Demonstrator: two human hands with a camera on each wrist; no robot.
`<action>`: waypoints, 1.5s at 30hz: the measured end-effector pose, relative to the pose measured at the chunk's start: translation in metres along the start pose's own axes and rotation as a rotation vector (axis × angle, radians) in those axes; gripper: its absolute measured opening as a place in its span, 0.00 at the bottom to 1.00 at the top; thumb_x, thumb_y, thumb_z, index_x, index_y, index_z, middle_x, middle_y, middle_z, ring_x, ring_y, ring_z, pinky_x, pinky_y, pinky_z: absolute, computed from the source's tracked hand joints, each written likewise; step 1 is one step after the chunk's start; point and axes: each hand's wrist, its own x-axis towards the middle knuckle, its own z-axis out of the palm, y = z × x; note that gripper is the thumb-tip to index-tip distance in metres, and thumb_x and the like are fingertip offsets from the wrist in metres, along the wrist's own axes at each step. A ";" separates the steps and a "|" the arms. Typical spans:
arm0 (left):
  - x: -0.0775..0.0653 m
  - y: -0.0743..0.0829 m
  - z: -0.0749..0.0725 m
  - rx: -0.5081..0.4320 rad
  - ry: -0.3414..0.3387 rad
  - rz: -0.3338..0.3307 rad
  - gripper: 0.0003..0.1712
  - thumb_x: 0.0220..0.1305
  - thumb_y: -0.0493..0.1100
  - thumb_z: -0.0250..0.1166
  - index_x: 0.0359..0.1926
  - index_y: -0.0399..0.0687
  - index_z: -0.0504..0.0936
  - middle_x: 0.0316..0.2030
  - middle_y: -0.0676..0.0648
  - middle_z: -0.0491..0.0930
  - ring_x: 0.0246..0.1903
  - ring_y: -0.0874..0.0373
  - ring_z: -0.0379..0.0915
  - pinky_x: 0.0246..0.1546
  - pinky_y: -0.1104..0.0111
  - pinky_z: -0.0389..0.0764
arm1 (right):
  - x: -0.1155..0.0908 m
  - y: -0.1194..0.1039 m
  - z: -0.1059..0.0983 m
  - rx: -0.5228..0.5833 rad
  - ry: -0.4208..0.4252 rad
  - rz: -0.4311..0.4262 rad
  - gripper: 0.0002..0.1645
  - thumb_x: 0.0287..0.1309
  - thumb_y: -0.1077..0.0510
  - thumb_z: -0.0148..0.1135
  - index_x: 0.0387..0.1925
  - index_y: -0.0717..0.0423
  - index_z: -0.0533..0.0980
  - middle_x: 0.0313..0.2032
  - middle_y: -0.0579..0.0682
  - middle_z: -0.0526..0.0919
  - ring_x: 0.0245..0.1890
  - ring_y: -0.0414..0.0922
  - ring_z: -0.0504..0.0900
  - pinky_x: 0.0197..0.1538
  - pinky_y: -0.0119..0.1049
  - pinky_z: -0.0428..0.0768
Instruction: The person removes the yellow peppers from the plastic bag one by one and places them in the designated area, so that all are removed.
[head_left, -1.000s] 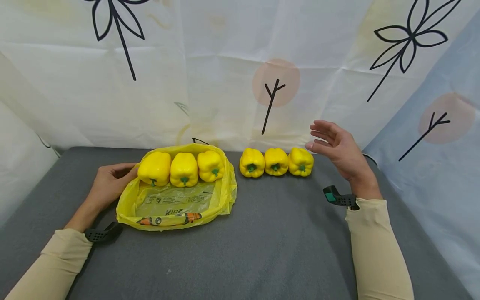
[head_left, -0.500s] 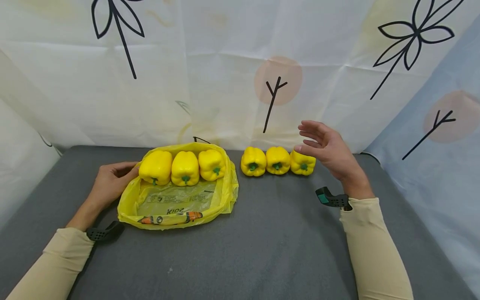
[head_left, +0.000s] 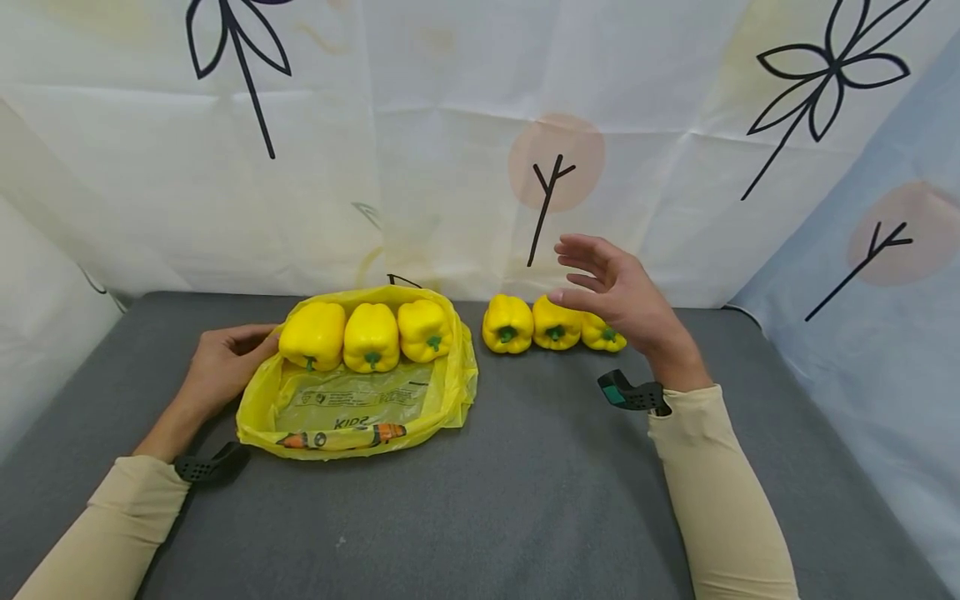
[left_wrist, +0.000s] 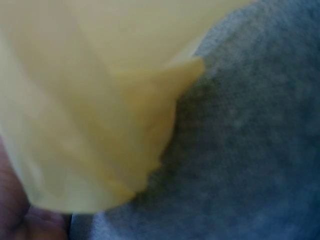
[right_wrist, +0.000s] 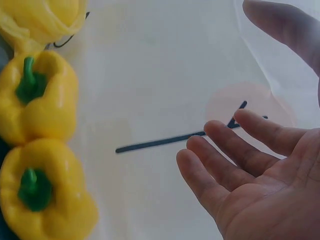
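Three in, three out; left side pinned, right side loose

Far left on my feed, the left hand (head_left: 228,367) is at the near end of its reach, fingers and thumb drawn together in what I read as a narrow pinch on the rim of the yellow bag (head_left: 452,392). Fingertips partly hidden; left wrist view too blurred to add much. My guess at the reason: thin plastic slumps easily, and one held edge keeps the mouth wide.

Bag lies low on the grey surface (head_left: 480,508). Inside, along its far wall, three bagged peppers (head_left: 371,337) sit side by side, stems towards the wearer. Packed at the back like that, they probably weigh the film down and leave the printed floor showing in the near half.

Just right of the bag, outside it, a row of loose peppers (head_left: 507,323): three, stems also facing the wearer, neighbours touching. I judge the tight line helps stop them rolling. The rightmost is partly covered by the hand in my head view.

Far right, the right hand (head_left: 626,300) hangs over the row's right end, fingers spread, thumb well apart, nothing held. That width looks about right for a pepper's rounded body. Behind everything, a printed cloth (head_left: 420,167).
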 end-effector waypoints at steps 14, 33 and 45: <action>0.000 -0.001 -0.001 0.015 -0.001 0.001 0.25 0.74 0.48 0.63 0.61 0.33 0.81 0.43 0.72 0.78 0.40 0.77 0.77 0.37 0.82 0.79 | 0.022 -0.013 0.034 0.088 -0.051 -0.088 0.43 0.62 0.65 0.70 0.74 0.63 0.61 0.71 0.58 0.65 0.71 0.49 0.66 0.73 0.45 0.63; 0.001 -0.002 0.000 0.028 0.004 -0.009 0.25 0.74 0.50 0.63 0.60 0.34 0.82 0.42 0.68 0.80 0.40 0.77 0.76 0.38 0.83 0.78 | 0.034 -0.022 0.062 0.189 -0.109 -0.147 0.42 0.61 0.66 0.69 0.74 0.64 0.61 0.70 0.61 0.65 0.71 0.52 0.65 0.72 0.42 0.66; 0.001 0.002 -0.001 0.033 0.001 -0.027 0.26 0.74 0.51 0.63 0.60 0.35 0.82 0.46 0.55 0.84 0.40 0.77 0.76 0.38 0.82 0.78 | 0.044 -0.015 0.084 0.164 -0.136 -0.151 0.39 0.61 0.66 0.69 0.72 0.60 0.65 0.67 0.57 0.69 0.69 0.54 0.67 0.70 0.42 0.68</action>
